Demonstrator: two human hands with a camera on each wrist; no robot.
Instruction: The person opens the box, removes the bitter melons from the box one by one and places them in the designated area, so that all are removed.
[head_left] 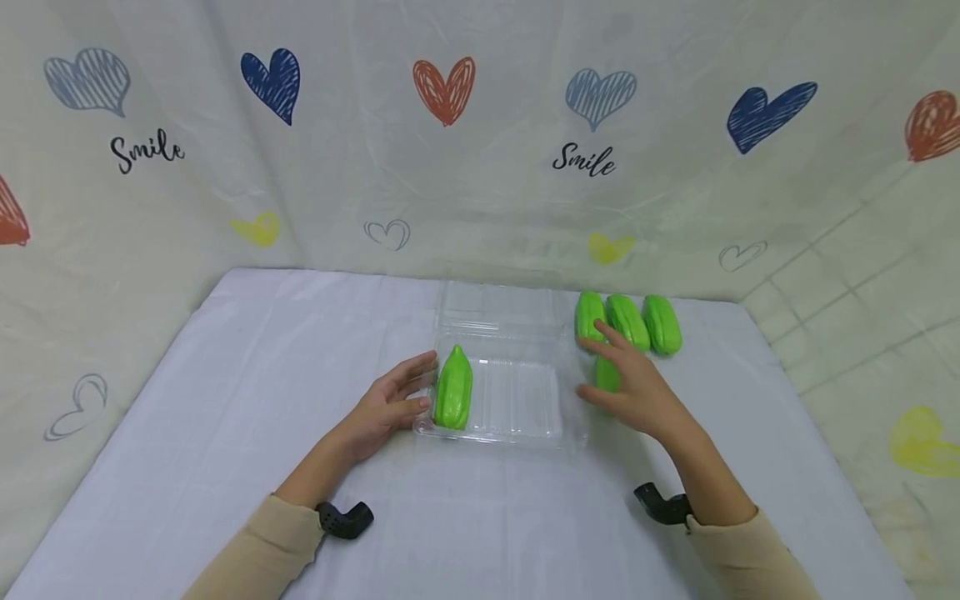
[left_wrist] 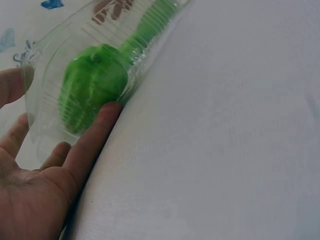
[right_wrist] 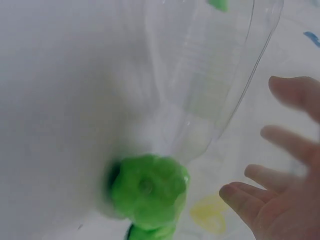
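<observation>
A clear plastic clamshell box [head_left: 517,400] lies with its lid [head_left: 498,310] laid back. Along its left side inside sits one green, ridged, pointed vegetable-like piece [head_left: 453,390], seen through the plastic in the left wrist view [left_wrist: 92,85]. My left hand [head_left: 382,412] is at the box's left wall, its fingers extended and touching the plastic. Right of the box, my right hand [head_left: 633,387] hovers with spread fingers, holding nothing. Partly hidden under it is another green piece [head_left: 606,375], apart from the fingers in the right wrist view [right_wrist: 150,190].
Behind the right hand, three more green pieces [head_left: 628,323] lie in a row near the table's back edge. A white cloth [head_left: 300,358] covers the table. A curtain [head_left: 495,183] printed with hearts hangs behind.
</observation>
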